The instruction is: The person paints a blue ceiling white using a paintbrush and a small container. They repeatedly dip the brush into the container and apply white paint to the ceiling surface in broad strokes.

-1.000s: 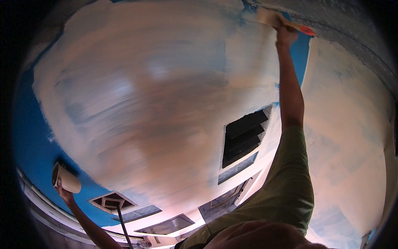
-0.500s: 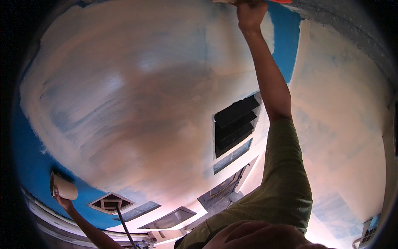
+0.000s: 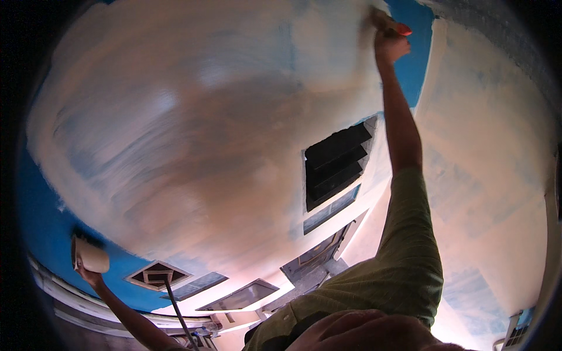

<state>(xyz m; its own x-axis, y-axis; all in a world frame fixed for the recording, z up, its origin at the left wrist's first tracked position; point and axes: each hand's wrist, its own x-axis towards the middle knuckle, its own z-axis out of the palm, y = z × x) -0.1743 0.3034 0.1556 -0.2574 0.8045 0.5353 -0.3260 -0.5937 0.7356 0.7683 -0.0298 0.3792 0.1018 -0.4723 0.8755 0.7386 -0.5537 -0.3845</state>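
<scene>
High on the right of the head view, my right hand (image 3: pixel 392 48) is closed round a paintbrush (image 3: pixel 383 21) with a red-orange handle. Its bristle end lies at the wall, along the border between pale paint and a blue strip (image 3: pixel 413 70). Far to the lower left, my left hand (image 3: pixel 88 276) grips a cream paint bucket (image 3: pixel 95 257), tilted with its dark opening facing left. Whatever is inside the bucket cannot be seen. Between the hands spreads the wall (image 3: pixel 193 134), coated in streaky cream with blue showing through.
A louvred dark opening (image 3: pixel 336 167) is set in the wall below my right forearm. A diamond-looking vent (image 3: pixel 158 275) sits near the bucket, with a thin pole (image 3: pixel 178 313) running down from it. A door (image 3: pixel 316 257) stands lower. Another pale wall (image 3: pixel 486 158) meets this one at right.
My right hand has come down from the top edge and slightly right, bringing the paintbrush into fuller view. My left hand and the bucket stay nearly in place.
</scene>
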